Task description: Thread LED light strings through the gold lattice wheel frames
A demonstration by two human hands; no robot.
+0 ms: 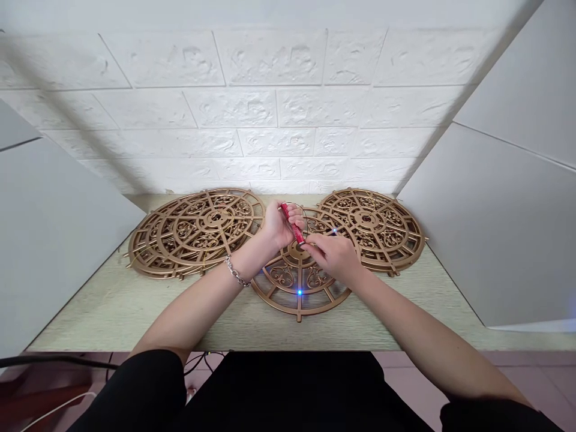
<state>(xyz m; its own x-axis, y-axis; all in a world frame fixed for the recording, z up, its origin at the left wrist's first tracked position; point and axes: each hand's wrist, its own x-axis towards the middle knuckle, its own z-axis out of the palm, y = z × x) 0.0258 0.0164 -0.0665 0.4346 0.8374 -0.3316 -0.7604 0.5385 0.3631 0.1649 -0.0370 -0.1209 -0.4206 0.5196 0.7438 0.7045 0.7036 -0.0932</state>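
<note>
My left hand (279, 227) is wrapped around a red battery (292, 223), which tilts down to the right. At the battery's lower end, my right hand (335, 257) pinches a thin dark wire (306, 217), with its fingertips touching the battery. The wire arcs between the two hands. Below them lies a round bronze-coloured openwork panel (299, 313) with scrollwork and spokes. A blue light (299, 293) glows on its near spoke, and another blue light (334, 230) shows beyond my right hand. Both hands cover part of the panel's middle.
Similar round panels (198, 231) overlap in a stack at the left, with thin yellowish wires lying on them. More panels (369, 228) are stacked at the right. The pale wooden table (216, 324) ends at a white brick-pattern wall (279, 108), with grey boards on both sides.
</note>
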